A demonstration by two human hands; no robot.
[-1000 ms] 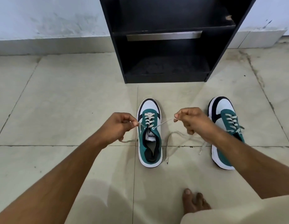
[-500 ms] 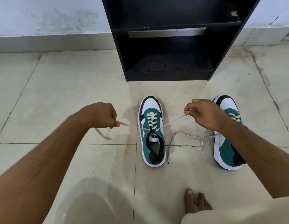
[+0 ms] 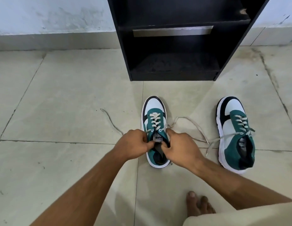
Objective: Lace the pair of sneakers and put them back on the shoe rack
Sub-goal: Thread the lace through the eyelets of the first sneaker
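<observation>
Sneakers, a pair in teal, white and navy with cream laces, stand on the pale tiled floor (image 3: 60, 98) in front of a black wooden shoe rack (image 3: 177, 38), toes pointing to twelve o'clock. The near sneaker (image 3: 155, 115) sits at the middle of the view, directly at six o'clock from the rack's open lower shelf. The second sneaker (image 3: 235, 134) stands well apart at three o'clock from the first, tilted slightly so its white side panel shows.

Both hands meet over the tongue and collar of the near sneaker. The left hand (image 3: 133, 145) is curled narrow, fingertips pinched at the nine o'clock edge of the tongue; whether it grips lace or fabric cannot be told. The right hand (image 3: 181, 150) is likewise curled close, thumb and fingers pressed at the three o'clock edge of the collar, and what it pinches is hidden by the knuckles.

One loose lace end (image 3: 111, 121) trails across the tiles toward ten o'clock from the left hand. Another lace end (image 3: 190, 126) loops out toward two o'clock from the near sneaker and then runs toward the second sneaker, whose own laces (image 3: 217, 141) hang slack onto the floor at its nine o'clock side.

A bare foot (image 3: 199, 206) rests on the tiles at five o'clock, beside a fold of beige cloth (image 3: 239, 216)
</observation>
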